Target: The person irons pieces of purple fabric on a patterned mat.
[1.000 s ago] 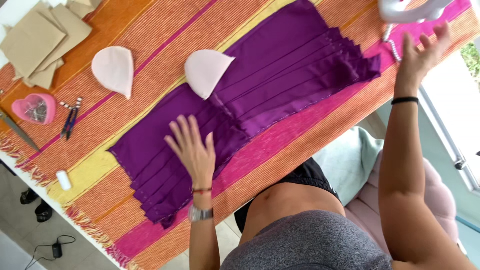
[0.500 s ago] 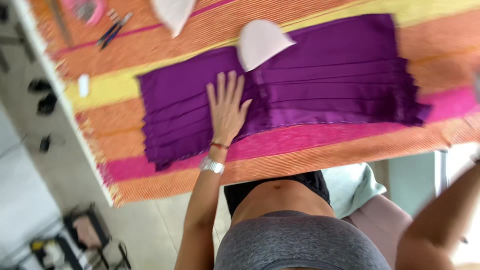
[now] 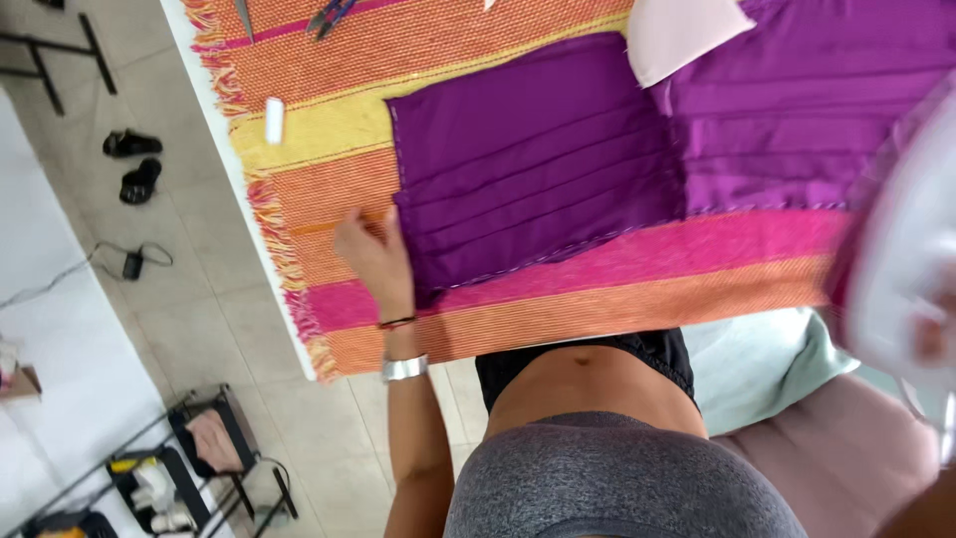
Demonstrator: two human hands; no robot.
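Left hand [image 3: 370, 261] lies flat at the left end of the purple cloth [image 3: 538, 169], fingers loosely together, fingertips on the cloth's left edge, likely pinning it so the pleats stay put. Right hand [image 3: 931, 339] is a blur at the right frame edge behind a white iron [image 3: 901, 259]; probably gripping its handle, but cannot tell for sure.

Striped mat [image 3: 597, 289], orange, yellow and pink, covers the bench [image 3: 221, 139] and pads the cloth from below; its fringe hangs over the left bench edge. Purple cloth spreads across the middle of the mat toward the right edge, pleats running lengthwise, folded step near the centre. Pale pink cup-shaped pad [image 3: 682, 35] rests on the cloth's far edge. Small white chalk stick [image 3: 274, 120] lies near the left bench edge, clear of the cloth. Scissors [image 3: 329, 15] at the far edge, mostly cut off.
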